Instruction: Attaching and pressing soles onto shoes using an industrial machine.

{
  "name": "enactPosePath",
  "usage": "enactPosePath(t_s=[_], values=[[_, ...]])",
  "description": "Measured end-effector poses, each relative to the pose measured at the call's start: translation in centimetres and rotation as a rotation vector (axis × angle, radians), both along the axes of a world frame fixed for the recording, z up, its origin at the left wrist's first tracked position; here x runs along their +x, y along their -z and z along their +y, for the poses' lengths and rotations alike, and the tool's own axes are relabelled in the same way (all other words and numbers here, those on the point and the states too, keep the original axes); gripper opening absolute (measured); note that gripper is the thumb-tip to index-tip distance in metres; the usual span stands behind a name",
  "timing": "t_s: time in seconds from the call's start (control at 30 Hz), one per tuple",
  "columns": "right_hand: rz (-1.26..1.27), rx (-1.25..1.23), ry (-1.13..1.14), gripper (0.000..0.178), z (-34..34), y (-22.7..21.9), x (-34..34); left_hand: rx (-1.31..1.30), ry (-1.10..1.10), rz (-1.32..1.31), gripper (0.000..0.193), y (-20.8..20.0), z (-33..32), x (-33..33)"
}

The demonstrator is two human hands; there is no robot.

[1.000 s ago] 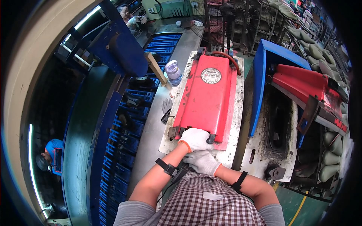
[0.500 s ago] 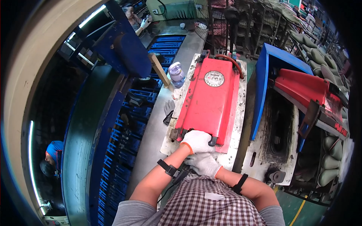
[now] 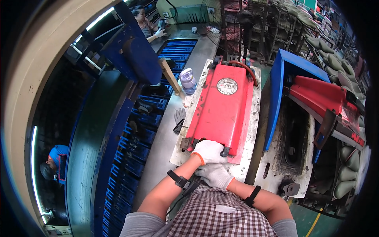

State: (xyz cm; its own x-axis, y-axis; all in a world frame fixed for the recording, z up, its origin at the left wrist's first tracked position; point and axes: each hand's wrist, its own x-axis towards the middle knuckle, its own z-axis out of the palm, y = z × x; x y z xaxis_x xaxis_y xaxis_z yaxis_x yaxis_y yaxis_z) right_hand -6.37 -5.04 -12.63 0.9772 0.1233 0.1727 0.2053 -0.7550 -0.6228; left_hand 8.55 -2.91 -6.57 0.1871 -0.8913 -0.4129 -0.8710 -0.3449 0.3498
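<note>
A red machine cover [image 3: 221, 108] with a round pale label lies lengthwise before me on a stained white metal plate [image 3: 252, 114]. My left hand [image 3: 209, 152], in a white glove with an orange cuff, is closed at the cover's near end, beside a black curved lug [image 3: 225, 151]. Its fingertips are hidden in the machine's front. Just below and nearer to me, my right hand [image 3: 215, 175], in a greyish-white glove, is bent with its fingers curled toward the left. Whatever either hand grips cannot be made out.
A lilac bottle [image 3: 187, 81] and a grey glove [image 3: 180, 115] lie on the metal table left of the plate. At right stands a blue-sided machine [image 3: 272, 102] with a raised red cover [image 3: 316, 93]. Racks of grey-green moulded pieces [image 3: 344, 170] line the far right. Another person [image 3: 144, 23] works at the far end.
The view has shifted slightly, moving the scene a little down and right. My hands keep nearly the same place at the red cover's near end. The far person's gloved hand has moved lower.
</note>
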Motion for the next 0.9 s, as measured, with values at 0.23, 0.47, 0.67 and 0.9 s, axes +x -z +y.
enactPosePath(t_s=[0.23,0.47,0.67,0.9], values=[[-0.052,0.036,0.008,0.027,-0.1,0.5,0.1,0.024,0.000,-0.001,0.059,-0.5,-0.2,-0.1],[-0.142,0.045,0.014,0.027,-0.1,1.0,0.3,0.024,0.005,-0.011,0.060,-0.2,-0.3,0.0],[-0.108,0.037,0.007,0.024,0.1,1.4,0.2,0.007,0.013,-0.013,0.059,-0.3,-0.2,-0.1],[-0.128,0.048,0.004,0.023,0.0,1.3,0.2,0.028,0.013,-0.015,0.058,-0.3,-0.3,-0.1]])
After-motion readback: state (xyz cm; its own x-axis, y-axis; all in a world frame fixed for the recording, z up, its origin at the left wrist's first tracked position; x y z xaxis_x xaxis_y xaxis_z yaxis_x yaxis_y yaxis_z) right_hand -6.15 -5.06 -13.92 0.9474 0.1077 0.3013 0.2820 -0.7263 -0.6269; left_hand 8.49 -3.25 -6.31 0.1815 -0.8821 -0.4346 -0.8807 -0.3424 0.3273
